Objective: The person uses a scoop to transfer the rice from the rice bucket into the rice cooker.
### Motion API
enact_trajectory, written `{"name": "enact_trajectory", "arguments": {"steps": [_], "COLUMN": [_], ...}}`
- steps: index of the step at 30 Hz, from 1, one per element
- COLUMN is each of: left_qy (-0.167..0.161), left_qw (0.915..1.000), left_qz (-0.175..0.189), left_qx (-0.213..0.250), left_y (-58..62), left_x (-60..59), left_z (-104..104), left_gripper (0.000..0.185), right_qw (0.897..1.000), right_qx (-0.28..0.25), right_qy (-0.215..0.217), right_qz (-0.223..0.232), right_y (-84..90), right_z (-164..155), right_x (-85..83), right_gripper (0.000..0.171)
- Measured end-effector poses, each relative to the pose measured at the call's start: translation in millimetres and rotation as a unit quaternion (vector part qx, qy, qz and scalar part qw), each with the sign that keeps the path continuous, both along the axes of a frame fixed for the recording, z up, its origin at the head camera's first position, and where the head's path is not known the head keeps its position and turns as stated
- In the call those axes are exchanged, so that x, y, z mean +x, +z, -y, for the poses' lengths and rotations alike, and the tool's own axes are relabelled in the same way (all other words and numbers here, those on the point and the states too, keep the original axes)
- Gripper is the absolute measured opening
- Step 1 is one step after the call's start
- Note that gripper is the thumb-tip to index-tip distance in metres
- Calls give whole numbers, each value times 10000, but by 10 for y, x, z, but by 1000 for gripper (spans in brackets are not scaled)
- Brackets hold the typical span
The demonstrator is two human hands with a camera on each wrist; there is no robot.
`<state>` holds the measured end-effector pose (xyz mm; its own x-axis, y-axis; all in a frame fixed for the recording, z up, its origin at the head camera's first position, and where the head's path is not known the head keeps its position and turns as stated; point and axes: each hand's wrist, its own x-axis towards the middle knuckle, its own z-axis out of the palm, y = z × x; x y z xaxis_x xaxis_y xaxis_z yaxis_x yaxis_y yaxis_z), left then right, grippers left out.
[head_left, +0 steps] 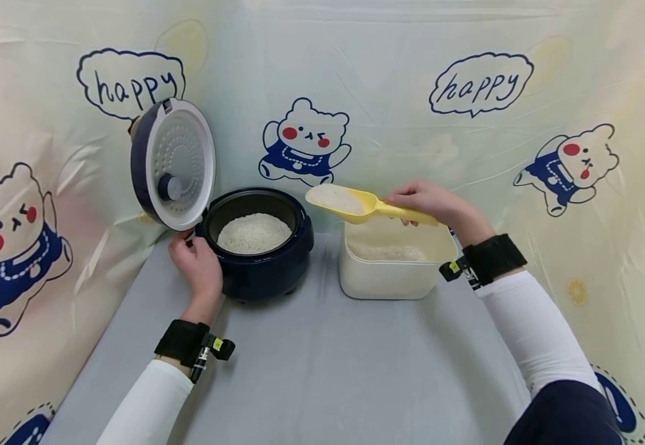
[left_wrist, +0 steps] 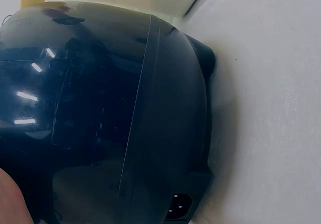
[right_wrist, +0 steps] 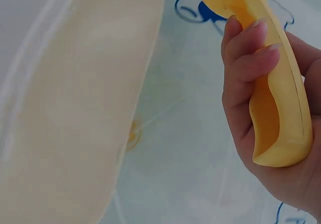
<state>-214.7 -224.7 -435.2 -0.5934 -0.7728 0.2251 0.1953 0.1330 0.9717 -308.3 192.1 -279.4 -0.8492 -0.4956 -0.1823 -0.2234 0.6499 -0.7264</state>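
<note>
A yellow scoop (head_left: 378, 207) heaped with white rice is level above the gap between the rice cooker and the white bin. My right hand (head_left: 425, 199) grips its handle, with fingers curled round it in the right wrist view. The dark blue rice cooker (head_left: 261, 275) has a mound of rice (head_left: 254, 233) in its pot. Its lid (head_left: 180, 164) stands upright at the left. My left hand (head_left: 199, 269) is at the cooker's left side, just under the lid's lower edge. Its fingertips are partly hidden, so I cannot tell whether they grip anything.
The white bin (head_left: 389, 281) with rice in it stands right of the cooker, under my right hand. Both rest on a grey tabletop (head_left: 322, 371). A printed cloth (head_left: 389, 68) hangs behind. The cooker's power socket (left_wrist: 178, 206) shows low on its side.
</note>
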Motion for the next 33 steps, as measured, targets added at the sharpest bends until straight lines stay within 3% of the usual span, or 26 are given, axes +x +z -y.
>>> {"name": "enact_trajectory", "arguments": {"steps": [7, 15, 33], "left_qy": [39, -53, 73], "left_qw": [10000, 9999, 9999], "left_qz": [51, 88, -14], "left_qx": [-49, -39, -73], "left_y": [-25, -28, -16], "left_x": [-5, 19, -25], "left_z": [-6, -48, 10], "left_gripper": [34, 35, 34], "right_qw": [9994, 9988, 9935], "right_qx": [205, 442, 1038], "right_qy": [251, 175, 139], "right_qz": [85, 92, -453], "right_y": [181, 257, 306], "right_z": [568, 1073, 1348], "right_x": [-29, -28, 27], "right_gripper": [34, 31, 31]}}
